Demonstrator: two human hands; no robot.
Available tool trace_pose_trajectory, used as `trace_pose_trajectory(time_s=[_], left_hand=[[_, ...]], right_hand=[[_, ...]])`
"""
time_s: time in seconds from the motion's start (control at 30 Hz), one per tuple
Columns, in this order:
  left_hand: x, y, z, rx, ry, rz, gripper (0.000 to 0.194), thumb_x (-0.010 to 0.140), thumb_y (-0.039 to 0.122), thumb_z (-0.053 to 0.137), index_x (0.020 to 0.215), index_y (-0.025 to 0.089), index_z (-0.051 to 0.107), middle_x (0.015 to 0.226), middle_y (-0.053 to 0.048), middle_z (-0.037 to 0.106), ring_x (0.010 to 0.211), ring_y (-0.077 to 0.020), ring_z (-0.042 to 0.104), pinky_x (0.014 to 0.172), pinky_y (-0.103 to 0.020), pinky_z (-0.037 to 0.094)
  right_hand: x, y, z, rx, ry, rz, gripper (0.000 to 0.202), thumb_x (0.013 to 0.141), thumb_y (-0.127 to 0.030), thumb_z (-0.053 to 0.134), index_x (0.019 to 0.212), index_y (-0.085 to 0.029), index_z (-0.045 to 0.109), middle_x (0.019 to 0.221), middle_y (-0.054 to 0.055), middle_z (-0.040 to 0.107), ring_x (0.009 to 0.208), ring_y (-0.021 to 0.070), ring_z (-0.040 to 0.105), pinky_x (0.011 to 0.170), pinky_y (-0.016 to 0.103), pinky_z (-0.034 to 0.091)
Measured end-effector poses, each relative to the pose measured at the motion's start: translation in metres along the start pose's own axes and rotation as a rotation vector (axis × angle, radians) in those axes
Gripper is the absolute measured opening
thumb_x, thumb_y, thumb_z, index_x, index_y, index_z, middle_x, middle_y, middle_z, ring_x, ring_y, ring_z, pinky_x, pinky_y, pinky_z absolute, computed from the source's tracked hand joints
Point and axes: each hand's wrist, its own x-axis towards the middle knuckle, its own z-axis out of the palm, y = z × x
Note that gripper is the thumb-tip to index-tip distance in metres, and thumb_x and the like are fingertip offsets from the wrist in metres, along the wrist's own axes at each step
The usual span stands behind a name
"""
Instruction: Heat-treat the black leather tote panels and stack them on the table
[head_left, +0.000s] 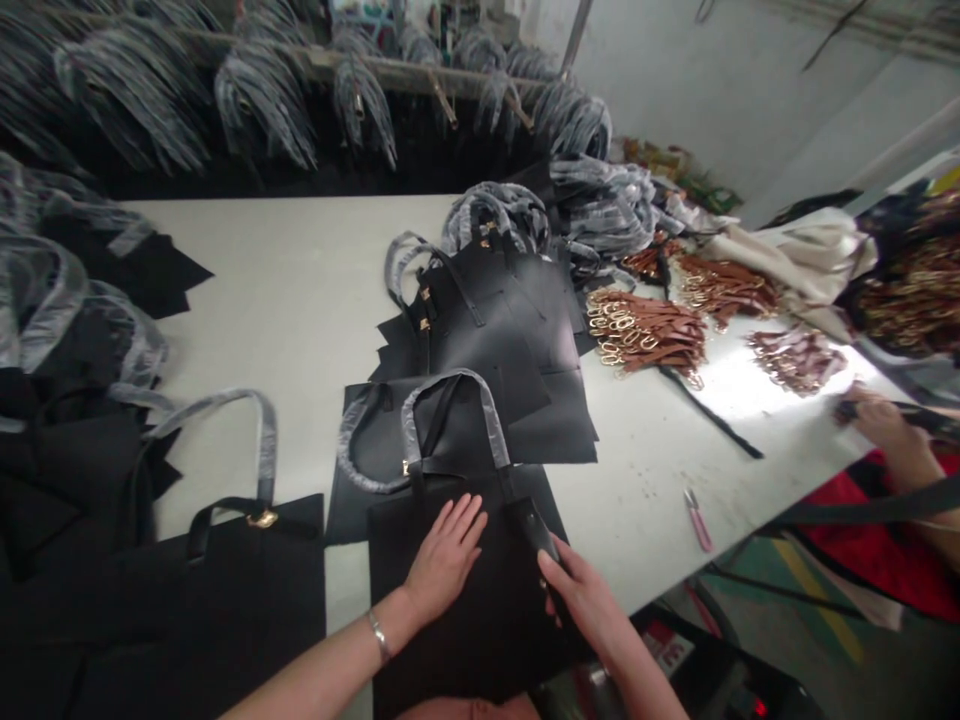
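A black bag panel point(465, 620) lies flat in front of me, with a plastic-wrapped handle point(454, 378) looping up from its top edge. My left hand point(446, 550) rests flat on this panel, fingers stretched out. At the panel's upper right, my right hand point(581, 590) is closed around a black elongated piece point(536, 530); its exact kind is unclear, and the fingers cover part of it. Beneath the panel's top edge lies another black panel point(345, 515) with a wrapped handle. A small gold fitting point(406, 467) shows beside the handle's left end.
Stacked black panels point(510, 320) lie beyond my hands; more bag pieces point(225, 600) cover the left. Brown straps with gold clasps point(652, 330) and pink-handled snips point(697, 520) lie right. Wrapped handles point(262, 90) hang behind. Another person's hand point(889, 425) is at far right.
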Motion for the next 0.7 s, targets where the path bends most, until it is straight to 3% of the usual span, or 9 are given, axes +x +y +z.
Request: trace_pose_trajectory(time_s=[0.2,0.4,0.57,0.7], left_hand=[[-0.006,0.000,-0.002,0.020,-0.052,0.054,0.042,0.097,0.020,0.048,0.139,0.018,0.048,0.151,-0.009,0.044,0.143,-0.0264,0.035,0.116,-0.048,0.036],[-0.012,-0.003,0.007,-0.045,-0.038,0.141,0.045,0.092,0.010,0.048,0.137,0.015,0.050,0.143,-0.010,0.054,0.137,-0.0242,0.044,0.115,-0.045,0.039],[-0.013,-0.005,0.011,-0.055,-0.012,0.188,0.040,0.093,0.010,0.048,0.133,0.011,0.052,0.138,-0.014,0.057,0.133,-0.0264,0.049,0.109,-0.044,0.047],[-0.011,-0.002,0.014,-0.079,0.008,0.201,0.036,0.097,0.016,0.047,0.132,0.011,0.053,0.136,-0.014,0.059,0.133,-0.0255,0.050,0.107,-0.043,0.049]], right_hand=[[0.012,-0.021,0.003,0.054,-0.019,0.011,0.063,0.079,-0.057,0.060,0.129,-0.019,0.053,0.065,-0.005,0.055,0.046,0.0113,0.054,0.042,0.022,0.042],[0.010,-0.022,-0.002,0.045,-0.036,0.086,0.054,0.080,-0.058,0.061,0.117,-0.019,0.058,0.065,-0.004,0.058,0.046,0.0118,0.054,0.041,0.022,0.041],[0.021,-0.029,0.007,0.030,0.089,-0.010,0.058,0.078,-0.058,0.062,0.121,-0.019,0.057,0.063,-0.005,0.057,0.047,0.0132,0.055,0.043,0.024,0.044],[0.010,-0.019,-0.002,0.017,0.144,-0.042,0.068,0.078,-0.060,0.061,0.130,-0.018,0.053,0.060,-0.005,0.057,0.049,0.0143,0.055,0.045,0.024,0.044]])
